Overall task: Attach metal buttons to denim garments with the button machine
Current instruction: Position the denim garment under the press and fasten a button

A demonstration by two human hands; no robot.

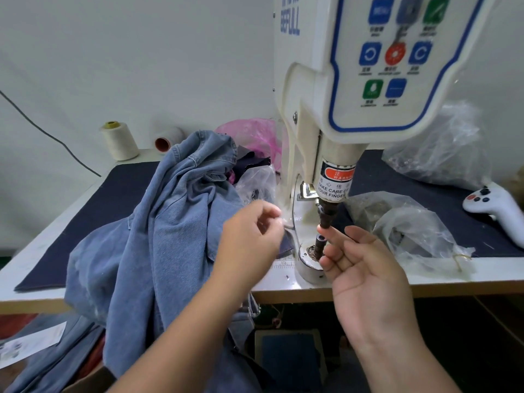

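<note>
The white button machine point(312, 80) stands on the table, its dark upper punch point(326, 217) hanging over the lower die point(319, 245). My right hand point(365, 268) is palm up, index fingertip touching the punch tip, the other fingers loosely curled; nothing shows in it. Just left of the machine base, my left hand point(249, 239) is blurred, thumb and fingers pinched together; whether it holds something small is unclear. A light blue denim garment point(170, 222) lies heaped on the table to the left and hangs over the front edge. No denim lies between punch and die.
Clear plastic bags point(408, 228) of small metal parts lie right of the die. A white handheld controller point(496, 205) sits far right. A thread cone point(119, 141) and a pink bag point(255, 134) stand at the back. A foot pedal point(289, 355) lies under the table point(482, 265).
</note>
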